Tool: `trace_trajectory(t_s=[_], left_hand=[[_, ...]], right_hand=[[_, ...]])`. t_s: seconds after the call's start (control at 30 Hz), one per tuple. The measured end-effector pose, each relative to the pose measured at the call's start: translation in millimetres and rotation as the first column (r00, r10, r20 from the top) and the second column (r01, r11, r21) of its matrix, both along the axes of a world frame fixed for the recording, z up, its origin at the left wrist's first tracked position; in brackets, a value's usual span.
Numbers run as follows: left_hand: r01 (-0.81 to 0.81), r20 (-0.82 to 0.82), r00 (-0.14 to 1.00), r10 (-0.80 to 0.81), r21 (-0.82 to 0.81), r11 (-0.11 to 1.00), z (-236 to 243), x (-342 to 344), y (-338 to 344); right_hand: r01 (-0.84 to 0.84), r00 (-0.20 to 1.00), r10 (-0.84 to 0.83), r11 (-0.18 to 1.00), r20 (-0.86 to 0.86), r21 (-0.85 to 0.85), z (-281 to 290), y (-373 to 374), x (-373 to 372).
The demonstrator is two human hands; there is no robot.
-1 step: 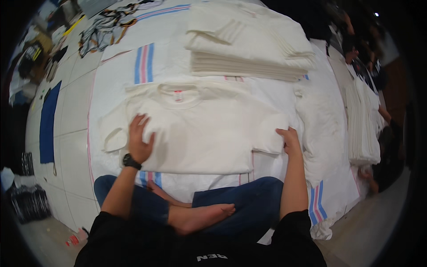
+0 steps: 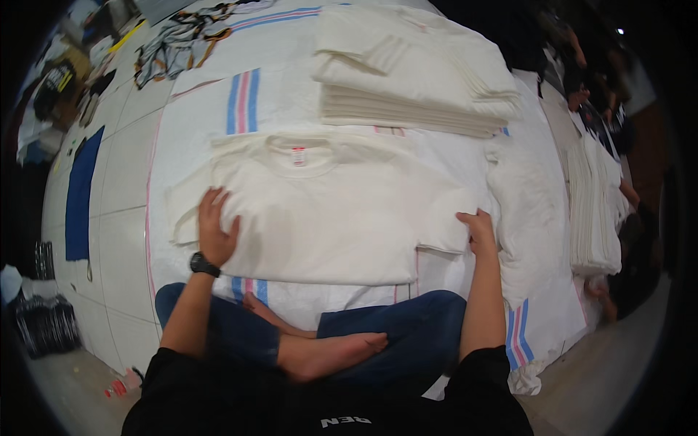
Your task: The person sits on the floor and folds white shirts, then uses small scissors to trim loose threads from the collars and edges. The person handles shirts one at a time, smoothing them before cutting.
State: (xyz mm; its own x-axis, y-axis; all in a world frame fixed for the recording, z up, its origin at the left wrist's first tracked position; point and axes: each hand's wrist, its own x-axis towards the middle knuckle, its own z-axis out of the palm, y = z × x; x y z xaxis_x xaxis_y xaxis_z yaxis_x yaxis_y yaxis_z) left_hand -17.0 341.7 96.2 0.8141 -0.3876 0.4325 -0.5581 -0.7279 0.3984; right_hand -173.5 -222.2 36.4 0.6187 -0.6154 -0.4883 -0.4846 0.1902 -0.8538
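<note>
1. My left grip: fingers apart, at cream T-shirt's left side.
2. My right grip: at sleeve edge; can't tell if clamped.
3. T-shirt lies flat on white sheet, near folded stack.

A big white sheet with blue and pink stripes lies on the tiled floor. It holds a cream shirt, a pile of shirts on the far side and crumpled cloth on the right.
</note>
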Motion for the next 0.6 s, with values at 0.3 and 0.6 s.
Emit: trace_trajectory(t_s=[0.3,0.6], left_hand=[[0.057,-0.239,0.971,0.025,0.327,0.943,-28.8,30.5,114.5],[-0.508,-0.353,0.837,0.418,-0.216,0.834,-60.1,89.2,162.4]], right_hand=[[-0.397,0.839,0.497,0.839,0.223,-0.373,148.3,106.4,61.5],[-0.814,0.444,0.536,-0.094,-0.718,-0.574,19.4,217.1,85.0]])
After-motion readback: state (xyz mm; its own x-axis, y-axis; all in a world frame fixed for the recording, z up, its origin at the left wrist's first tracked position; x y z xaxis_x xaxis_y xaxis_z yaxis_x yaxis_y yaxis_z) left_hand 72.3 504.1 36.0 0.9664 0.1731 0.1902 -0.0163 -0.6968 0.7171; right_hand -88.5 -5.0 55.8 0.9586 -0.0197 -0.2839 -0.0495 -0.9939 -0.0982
